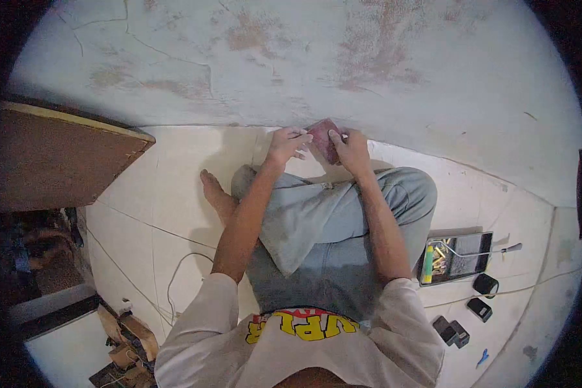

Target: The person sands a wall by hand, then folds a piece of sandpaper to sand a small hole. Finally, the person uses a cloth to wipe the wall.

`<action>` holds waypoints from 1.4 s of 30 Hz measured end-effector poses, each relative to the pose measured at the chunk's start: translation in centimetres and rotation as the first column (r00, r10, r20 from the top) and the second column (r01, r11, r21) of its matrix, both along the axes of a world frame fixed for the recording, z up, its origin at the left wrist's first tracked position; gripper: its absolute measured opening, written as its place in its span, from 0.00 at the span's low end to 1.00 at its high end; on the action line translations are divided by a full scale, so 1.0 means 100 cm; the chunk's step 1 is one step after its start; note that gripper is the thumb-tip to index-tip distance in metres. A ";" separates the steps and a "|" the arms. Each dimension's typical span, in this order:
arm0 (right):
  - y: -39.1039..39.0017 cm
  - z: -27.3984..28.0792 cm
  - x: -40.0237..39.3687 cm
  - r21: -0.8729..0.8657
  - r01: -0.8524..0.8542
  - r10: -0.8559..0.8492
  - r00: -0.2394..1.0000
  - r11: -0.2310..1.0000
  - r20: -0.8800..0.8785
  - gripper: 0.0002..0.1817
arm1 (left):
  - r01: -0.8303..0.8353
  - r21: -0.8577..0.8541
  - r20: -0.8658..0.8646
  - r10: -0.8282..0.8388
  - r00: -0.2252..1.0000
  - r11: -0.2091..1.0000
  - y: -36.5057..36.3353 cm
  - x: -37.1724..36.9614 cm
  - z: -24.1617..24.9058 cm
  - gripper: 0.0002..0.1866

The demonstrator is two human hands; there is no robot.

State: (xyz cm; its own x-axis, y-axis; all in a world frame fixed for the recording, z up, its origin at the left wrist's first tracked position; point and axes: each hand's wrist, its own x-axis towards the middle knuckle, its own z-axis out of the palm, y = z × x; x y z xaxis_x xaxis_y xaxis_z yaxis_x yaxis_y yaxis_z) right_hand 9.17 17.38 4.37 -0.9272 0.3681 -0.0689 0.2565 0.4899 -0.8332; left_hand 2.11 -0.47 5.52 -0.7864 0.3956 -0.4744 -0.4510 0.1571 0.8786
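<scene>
A dark red, flat, roughly square piece (324, 138) is held up in front of the wall, above my crossed legs. My right hand (352, 150) grips its right side, with the thumb lying on its face. At its left edge is my left hand (287, 146), the thumb and index finger pinched at the corner and the other fingers loosely curled. Part of the right hand's fingers is hidden behind the piece.
A worn wall (252, 71) rises ahead. On the right stand a tray (458, 280) with small brass-coloured pieces, a paint roller frame (462, 253), several black blocks (485, 285) and a blue tool (483, 357). Wooden furniture (58, 158) and cables are on the left.
</scene>
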 end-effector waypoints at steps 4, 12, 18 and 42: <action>0.001 0.005 -0.001 -0.039 -0.006 0.008 0.999 0.999 0.048 0.22 | 0.014 -0.015 -0.023 -0.014 1.000 1.000 -0.001 0.001 -0.002 0.12; -0.006 0.024 0.005 0.027 0.055 -0.053 0.997 0.998 -0.062 0.21 | 0.067 0.015 -0.028 -0.066 0.997 0.998 -0.002 0.002 0.004 0.10; -0.002 0.012 0.003 0.024 0.023 -0.022 0.998 0.999 -0.051 0.21 | 0.065 -0.013 -0.041 -0.066 0.997 0.998 0.000 0.000 -0.001 0.09; -0.001 0.008 0.002 0.020 -0.014 0.015 0.995 1.000 -0.094 0.20 | 0.079 -0.062 -0.094 -0.084 0.992 0.995 -0.003 0.001 0.003 0.15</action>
State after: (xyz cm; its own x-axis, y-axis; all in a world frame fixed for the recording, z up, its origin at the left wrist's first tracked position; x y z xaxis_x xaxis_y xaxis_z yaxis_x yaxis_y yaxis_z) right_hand 9.38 17.26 5.18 -0.9345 0.3550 0.0256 0.1702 0.5089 -0.8438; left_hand 2.20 -0.74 5.83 -0.7958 0.4342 -0.4222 -0.3485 0.2419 0.9056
